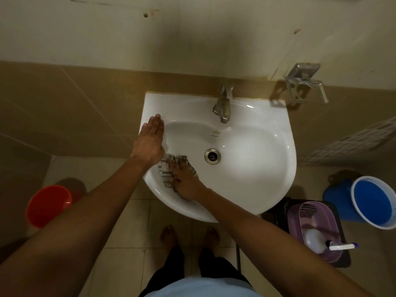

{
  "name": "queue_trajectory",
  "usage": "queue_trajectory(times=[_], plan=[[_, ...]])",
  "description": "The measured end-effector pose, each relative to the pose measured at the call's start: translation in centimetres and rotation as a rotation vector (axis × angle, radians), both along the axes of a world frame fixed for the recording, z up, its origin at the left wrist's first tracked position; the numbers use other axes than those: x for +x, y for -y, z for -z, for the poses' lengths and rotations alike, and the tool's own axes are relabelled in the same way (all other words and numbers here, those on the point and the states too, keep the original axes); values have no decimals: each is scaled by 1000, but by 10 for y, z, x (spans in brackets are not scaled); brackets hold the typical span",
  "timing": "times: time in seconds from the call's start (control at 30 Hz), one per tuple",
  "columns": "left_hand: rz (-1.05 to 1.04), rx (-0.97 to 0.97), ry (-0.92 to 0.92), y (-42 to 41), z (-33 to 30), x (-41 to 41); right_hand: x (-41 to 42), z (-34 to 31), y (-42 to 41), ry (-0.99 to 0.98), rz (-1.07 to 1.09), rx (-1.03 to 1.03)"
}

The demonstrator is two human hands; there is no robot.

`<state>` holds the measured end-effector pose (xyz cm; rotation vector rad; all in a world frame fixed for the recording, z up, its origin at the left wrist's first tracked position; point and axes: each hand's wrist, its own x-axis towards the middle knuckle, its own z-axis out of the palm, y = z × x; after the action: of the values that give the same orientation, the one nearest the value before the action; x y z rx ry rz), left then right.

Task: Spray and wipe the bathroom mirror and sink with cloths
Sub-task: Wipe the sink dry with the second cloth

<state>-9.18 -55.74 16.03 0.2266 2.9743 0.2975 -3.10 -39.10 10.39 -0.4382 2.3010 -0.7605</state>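
- Both hands are at the sink (267,189): the left hand (150,140) is laid flat, fingers straight and together, on the rim at about 9 o'clock, holding nothing.
- Right hand (184,179) is pressed on a striped cloth (166,176), fingers spread over it, down in the bowl around 8 o'clock from the drain (212,156).
- The mirror can't be seen from up here, so nothing can be said about it.
- Looks like the basin wipe is the step in hand. Probably best done with the cloth kept flat under the palm and swept in overlapping arcs toward the drain.
- The tap (222,103) base at 12 o'clock and the far rim at 3 o'clock shouldn't be skipped.
- A spray bottle (317,241) is sat in the purple basket (295,215) at 4 o'clock if more is needed.
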Motion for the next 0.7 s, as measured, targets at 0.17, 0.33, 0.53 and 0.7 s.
queue_trajectory(times=[0.17, 0.33, 0.53, 0.7], plan=[[13, 8, -17, 2, 2, -2, -7, -11, 30, -161, 129, -123], [15, 35, -24, 4, 3, -3, 26, -31, -40, -195, -59, -208], [11, 33, -28, 3, 4, -3, -6, -31, -138, -344, 22, 389], [2, 21, -19, 2, 2, -4, -39, -51, -141, -235, 1331, -201]])
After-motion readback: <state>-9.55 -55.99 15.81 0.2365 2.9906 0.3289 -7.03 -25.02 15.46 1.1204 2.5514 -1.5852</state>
